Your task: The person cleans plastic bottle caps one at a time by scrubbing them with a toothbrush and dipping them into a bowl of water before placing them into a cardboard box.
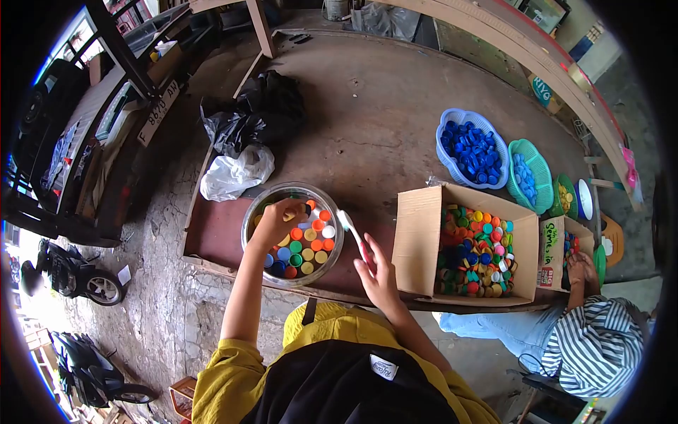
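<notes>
A round metal basin (337,247) in front of me holds water-bottle-type caps in orange, gold, green, blue and white. My left hand (277,222) reaches over its left side, fingers pinched on what looks like a gold bottle cap (289,213) partly covered by them. Just right of the rim, my right hand (380,277) grips a brush (352,230) with a white head and a reddish handle. The brush head points up and away from me, beside the basin. An open cardboard box (418,244) full of mixed caps stands to the right of that hand.
Farther right are a blue basket (446,152) of dark blue caps, a teal basket (542,162) of light blue caps, and smaller bowls. Another person in a striped shirt (600,346) reaches into a smaller box (552,258). Black (265,106) and white (236,173) plastic bags lie behind the basin.
</notes>
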`<state>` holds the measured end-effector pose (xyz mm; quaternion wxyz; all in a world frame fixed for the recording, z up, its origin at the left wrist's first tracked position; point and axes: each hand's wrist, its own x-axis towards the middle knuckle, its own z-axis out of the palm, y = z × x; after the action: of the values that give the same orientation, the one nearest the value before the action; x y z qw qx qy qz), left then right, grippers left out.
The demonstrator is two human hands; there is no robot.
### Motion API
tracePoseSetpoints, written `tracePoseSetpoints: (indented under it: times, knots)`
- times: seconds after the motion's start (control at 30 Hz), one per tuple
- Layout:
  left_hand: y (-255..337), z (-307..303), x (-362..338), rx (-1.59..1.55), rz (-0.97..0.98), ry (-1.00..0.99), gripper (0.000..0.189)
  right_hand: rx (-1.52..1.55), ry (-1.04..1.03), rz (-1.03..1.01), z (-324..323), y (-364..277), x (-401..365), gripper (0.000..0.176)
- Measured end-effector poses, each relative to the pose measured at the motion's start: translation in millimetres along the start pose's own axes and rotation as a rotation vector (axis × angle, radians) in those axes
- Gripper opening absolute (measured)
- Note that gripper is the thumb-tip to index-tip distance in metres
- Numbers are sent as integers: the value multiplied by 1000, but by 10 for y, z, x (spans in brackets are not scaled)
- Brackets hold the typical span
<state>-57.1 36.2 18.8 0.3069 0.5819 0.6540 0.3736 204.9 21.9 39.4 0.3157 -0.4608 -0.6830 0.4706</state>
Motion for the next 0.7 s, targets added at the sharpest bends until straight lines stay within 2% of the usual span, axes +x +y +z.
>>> tracePoseSetpoints:
  times: [0.03,0.1,0.17,0.23,0.3,0.43,0.5,0.53,0.63,0.67,0.7]
  knots:
    - [43,2,-48,-91,-42,-31,32,118,86,-138,133,51,128,43]
    - [119,45,-169,-187,-89,-96,32,57,-87,11,172,-14,330,37]
    - [119,108,-315,-319,-165,-178,33,120,-143,15,338,-22,530,36]
    - [107,178,-420,-625,-103,-193,32,159,-240,-7,399,-75,672,37]
    - [93,191,-471,-725,-119,-161,32,176,-372,-45,400,-120,704,40]
    - [119,145,-538,-694,-169,-130,31,116,-482,-80,394,-129,752,48]
    - [118,138,-575,-701,-189,-106,31,52,-462,-156,416,-75,774,42]
    - [39,138,-588,-625,-191,-138,35,37,-444,-168,431,-57,772,40]
    - [101,45,-560,-433,-192,-39,32,-44,-379,-168,438,-65,780,30]
    - [208,-37,-538,-191,-241,30,30,-120,-372,-148,420,-68,785,29]
    - [133,-58,-533,-18,-153,123,33,-195,-365,-127,394,-108,784,29]
